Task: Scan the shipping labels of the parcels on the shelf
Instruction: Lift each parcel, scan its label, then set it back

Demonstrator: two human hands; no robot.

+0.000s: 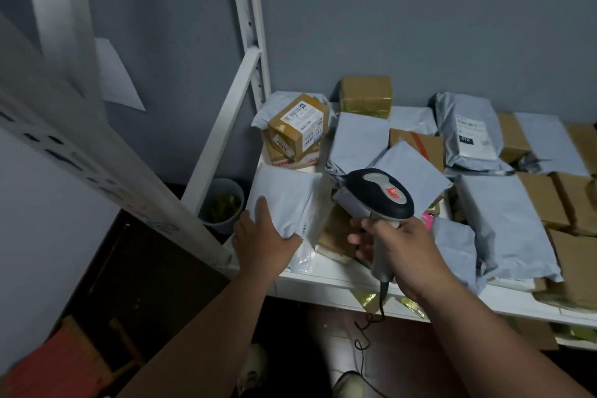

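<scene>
Grey poly mailer (284, 200), tilted on edge at the front left corner of the white shelf (326, 281): I log my left hand (261, 236) gripping its lower left edge, thumb over the face, fingers curled beneath. Its shipping label (305, 229) shows as a strip at the lower right edge, turned toward the scanner. Barcode scanner (381, 194), black and grey, just right of the mailer: my right hand (397, 249) wraps its handle. Behind: two stacked cardboard boxes (295, 132) with labels; more grey mailers to the right.
</scene>
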